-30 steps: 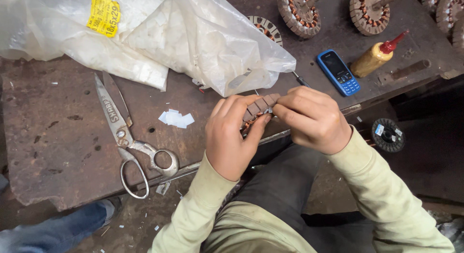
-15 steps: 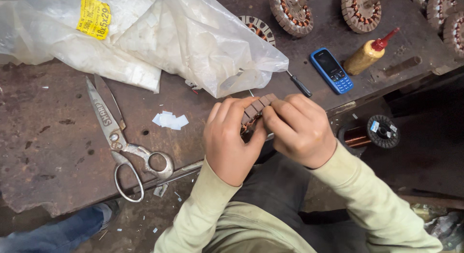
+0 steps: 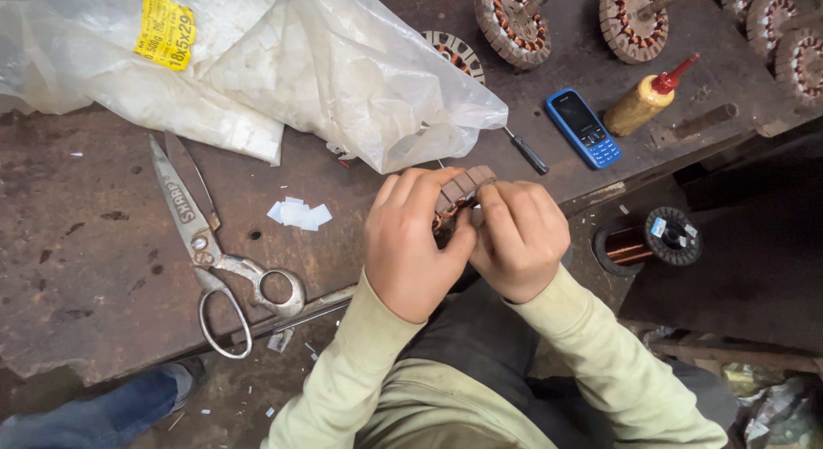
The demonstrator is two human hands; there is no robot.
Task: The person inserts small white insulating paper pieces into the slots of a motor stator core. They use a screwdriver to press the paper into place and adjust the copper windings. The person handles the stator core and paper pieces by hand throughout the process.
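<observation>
My left hand (image 3: 413,243) and my right hand (image 3: 519,236) are closed together around a round slotted motor stator (image 3: 461,190) with copper windings, held at the front edge of a rusty metal workbench (image 3: 103,277). Only the stator's upper rim shows between my fingers; the rest is hidden by both hands. My right fingers press at its right side.
Large scissors (image 3: 219,256) and small white paper pieces (image 3: 300,214) lie left of my hands. Clear plastic bags (image 3: 283,63) cover the back. A screwdriver (image 3: 525,150), blue phone (image 3: 583,128), glue bottle (image 3: 645,102), more stators (image 3: 513,24) and a copper wire spool (image 3: 647,239) are to the right.
My hands with the stator have stayed together and shifted slightly; the view has drifted a little. Nothing was picked up or let go.
</observation>
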